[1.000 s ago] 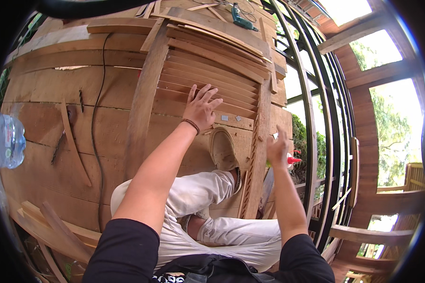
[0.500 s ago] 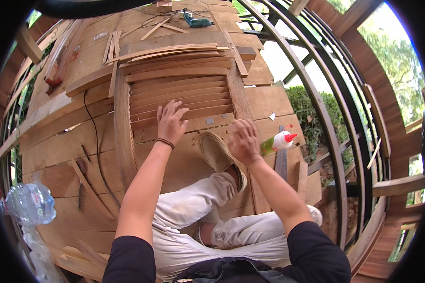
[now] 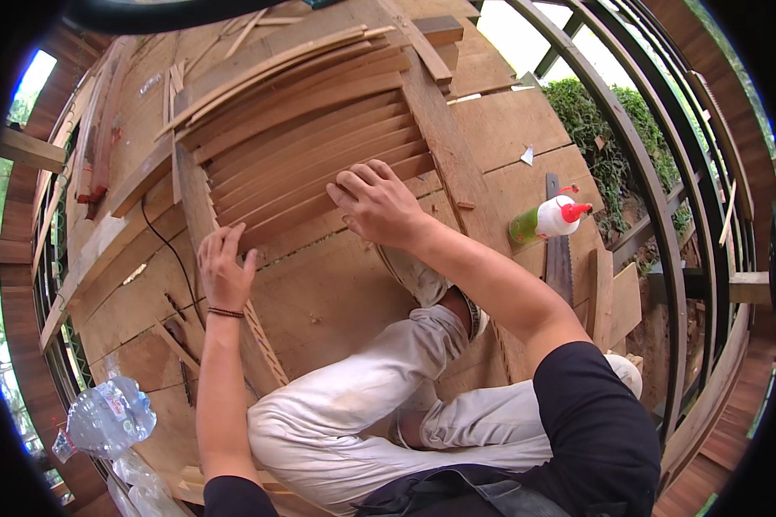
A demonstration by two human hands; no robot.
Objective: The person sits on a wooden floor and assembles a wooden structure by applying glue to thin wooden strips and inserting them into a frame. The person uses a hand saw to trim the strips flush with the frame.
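Slats (image 3: 315, 153) cross the frame (image 3: 447, 138) beside open floor (image 3: 323, 277). Left hand (image 3: 224, 265), thumb spread, lies at the frame's left edge; right hand (image 3: 376, 203) half-curls nearer its right. I cannot tell whether either grips.

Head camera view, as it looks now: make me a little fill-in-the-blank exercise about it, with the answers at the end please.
1. The bare left hand and bare right hand are at a brown slatted frame made of ____.
2. The thin dark bracelet is on the ____ wrist.
3. The pointed plastic nozzle on the green-and-white plastic bottle is coloured ____.
4. Of the two hands, the ____ one is nearer that bottle.

Missing words: wood; left; red; right.
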